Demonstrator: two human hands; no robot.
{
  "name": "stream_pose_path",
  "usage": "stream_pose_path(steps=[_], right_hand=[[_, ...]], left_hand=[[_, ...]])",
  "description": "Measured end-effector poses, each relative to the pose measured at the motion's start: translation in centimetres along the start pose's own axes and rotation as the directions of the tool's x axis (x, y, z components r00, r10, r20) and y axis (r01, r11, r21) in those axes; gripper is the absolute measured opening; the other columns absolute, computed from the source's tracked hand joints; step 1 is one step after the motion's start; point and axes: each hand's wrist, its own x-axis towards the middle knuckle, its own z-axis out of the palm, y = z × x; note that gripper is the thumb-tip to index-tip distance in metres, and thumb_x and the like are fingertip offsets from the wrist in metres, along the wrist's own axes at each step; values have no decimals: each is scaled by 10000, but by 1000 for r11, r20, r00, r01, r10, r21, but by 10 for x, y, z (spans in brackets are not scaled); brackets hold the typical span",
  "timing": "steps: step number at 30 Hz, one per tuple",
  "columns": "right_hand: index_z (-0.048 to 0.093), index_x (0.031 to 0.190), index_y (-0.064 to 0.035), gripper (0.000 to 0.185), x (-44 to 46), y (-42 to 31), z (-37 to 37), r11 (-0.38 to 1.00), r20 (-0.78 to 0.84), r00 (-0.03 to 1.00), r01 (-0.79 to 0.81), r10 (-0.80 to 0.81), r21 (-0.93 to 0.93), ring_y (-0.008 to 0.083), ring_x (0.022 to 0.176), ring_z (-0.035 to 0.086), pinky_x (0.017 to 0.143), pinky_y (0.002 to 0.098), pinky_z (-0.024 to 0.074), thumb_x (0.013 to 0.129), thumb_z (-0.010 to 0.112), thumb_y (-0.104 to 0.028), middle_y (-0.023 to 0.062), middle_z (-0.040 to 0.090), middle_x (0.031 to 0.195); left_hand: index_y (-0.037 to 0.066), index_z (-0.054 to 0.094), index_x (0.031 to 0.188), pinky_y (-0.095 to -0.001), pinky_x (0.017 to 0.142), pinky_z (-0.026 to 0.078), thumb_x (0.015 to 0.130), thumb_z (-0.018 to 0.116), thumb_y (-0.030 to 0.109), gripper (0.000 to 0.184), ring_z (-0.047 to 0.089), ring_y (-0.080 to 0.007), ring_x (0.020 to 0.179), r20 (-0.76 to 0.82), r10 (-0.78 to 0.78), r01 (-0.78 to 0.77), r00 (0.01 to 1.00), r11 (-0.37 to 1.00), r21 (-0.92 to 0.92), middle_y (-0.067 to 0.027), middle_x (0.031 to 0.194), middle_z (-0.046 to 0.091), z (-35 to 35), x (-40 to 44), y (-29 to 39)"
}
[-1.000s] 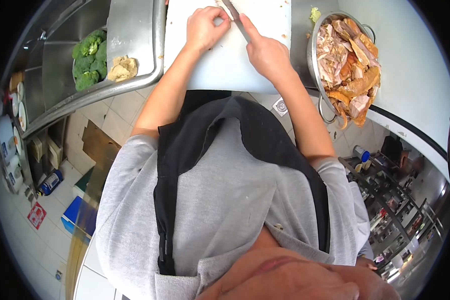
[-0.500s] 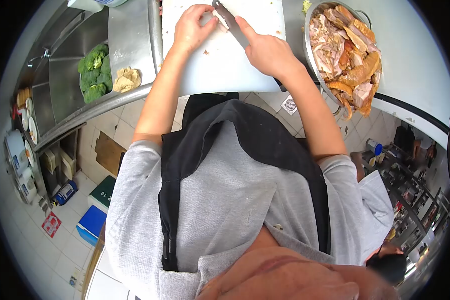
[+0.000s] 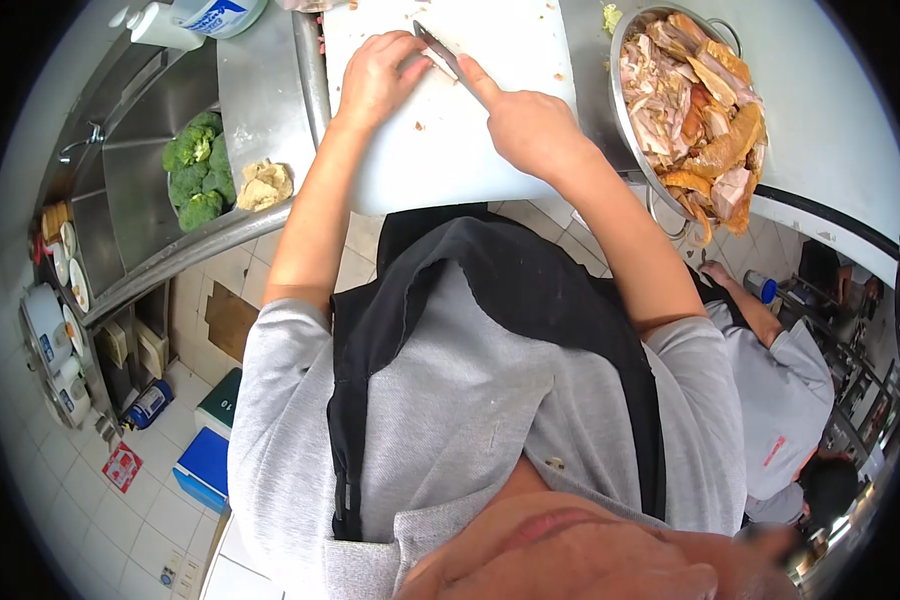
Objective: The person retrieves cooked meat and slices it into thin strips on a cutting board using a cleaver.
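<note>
A kitchen knife (image 3: 442,52) is in my right hand (image 3: 532,128), its fingers wrapped round the handle and the index finger stretched along the blade. The blade slants over the white cutting board (image 3: 440,160), its tip pointing to the upper left. Beside it, my left hand (image 3: 375,82) has its fingers curled, with thumb and fingertips at a small pale strip, apparently meat (image 3: 438,68). Part of that strip is hidden by the blade and fingers. Small brown crumbs are scattered on the board.
A metal bowl (image 3: 616,100) heaped with cooked meat pieces (image 3: 700,120) stands right of the board. Left are broccoli (image 3: 198,170) in a sink, a beige lump (image 3: 265,186) on the steel counter and a plastic jug (image 3: 215,15). Behind me, at right, is another person (image 3: 775,400).
The view has shifted, showing more of the board's far end and the jug. The knife has turned slightly beside my left fingers. The other person behind me is more fully visible.
</note>
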Motion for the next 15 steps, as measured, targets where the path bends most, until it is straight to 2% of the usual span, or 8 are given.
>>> stream_pose_path(steps=[6,9,11,12,14,15], right_hand=[[164,1678,-294,901,17,2,20,1000,-44,999,3,-1,31,361,810,725,778,489,562,887,503,-26,198,742,882],[174,1672,-309,853,7,13,32,997,-73,997,-23,29,80,378,804,717,774,496,552,924,500,-60,210,729,862],[187,1661,-348,794,0,26,35,981,-141,990,39,-12,192,401,843,708,813,505,541,968,504,-126,232,714,867],[187,1661,-348,794,-5,32,30,981,-148,989,39,-10,190,401,843,708,813,505,541,968,504,-126,232,714,867],[202,1651,-379,747,-24,37,19,949,-39,997,-49,65,311,421,905,698,871,511,528,998,505,-177,250,709,904],[202,1651,-379,747,-30,36,15,949,-35,997,-49,63,312,421,905,698,871,511,528,998,505,-177,250,709,904]], left_hand=[[113,743,1034,-409,899,543,820,819,182,238,673,-289,1023,-6,9,-9,1000,1000,-18,-31,1086,741,0,3,-6],[118,733,1057,-420,914,529,831,810,192,250,667,-286,1051,49,-7,6,999,1000,19,-29,1116,734,1,3,-1],[123,729,1071,-426,924,520,837,805,197,257,662,-286,1070,91,-30,24,995,998,61,-31,1133,730,-3,8,3],[124,727,1081,-428,928,514,843,797,205,260,658,-284,1086,92,-5,0,996,998,55,-32,1147,726,-2,11,3],[126,726,1090,-429,932,509,849,789,213,264,654,-282,1102,96,8,-12,995,999,46,-33,1161,723,1,10,4],[105,716,1080,-424,924,517,859,779,213,254,664,-289,1073,104,-12,11,994,1000,12,-58,1139,725,3,14,4]])
